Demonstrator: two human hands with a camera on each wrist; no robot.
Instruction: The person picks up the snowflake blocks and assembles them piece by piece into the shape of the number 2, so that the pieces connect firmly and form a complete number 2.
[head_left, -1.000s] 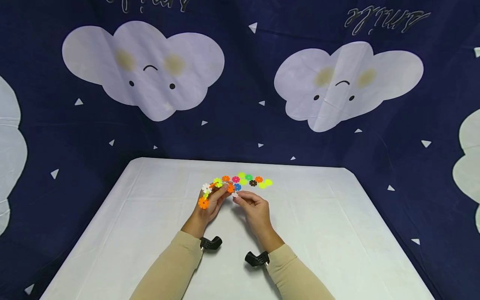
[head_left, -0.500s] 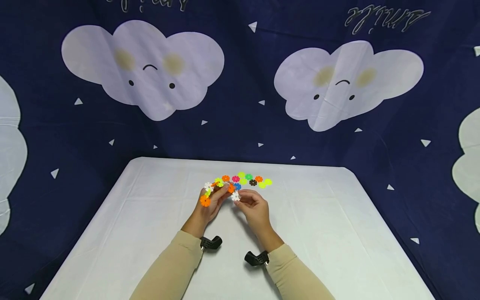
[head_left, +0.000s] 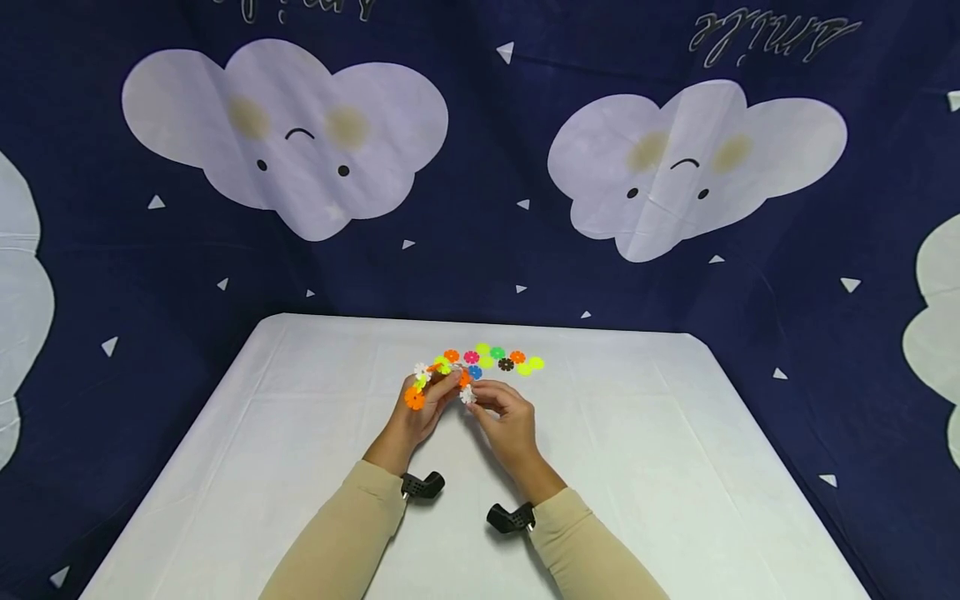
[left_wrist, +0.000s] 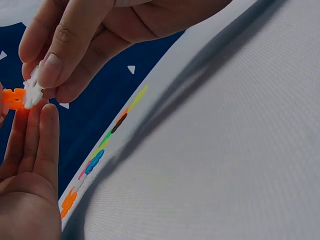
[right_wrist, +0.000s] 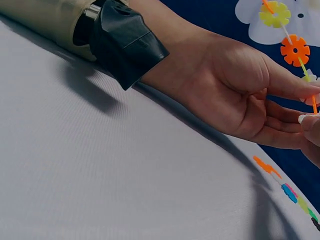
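My left hand [head_left: 427, 408] holds a chain of interlocking snowflake discs, which arcs over the back of the hand. At its loose end an orange snowflake disc [head_left: 414, 398] hangs, with yellow and white ones after it. Between the hands, another orange snowflake disc [left_wrist: 14, 98] is gripped at the left fingers. A white snowflake disc [left_wrist: 34, 90] stands against its edge, pinched by the thumb and fingertips of my right hand [head_left: 513, 425]. In the right wrist view the chain's orange snowflake disc [right_wrist: 295, 50] shows above the left thumb. The left fingertips are partly hidden.
Loose snowflake discs lie in a cluster beyond the hands, among them a blue one [head_left: 475, 372], a black one [head_left: 506, 364] and a green one [head_left: 497, 353]. A white-covered table [head_left: 637, 467] spreads around, with a dark blue cloud-print cloth [head_left: 495, 250] behind it.
The white disc has turned from nearly edge-on to show its face and sits slightly lower. The chain's loose end has shifted a little right and up. The loose discs lie unchanged.
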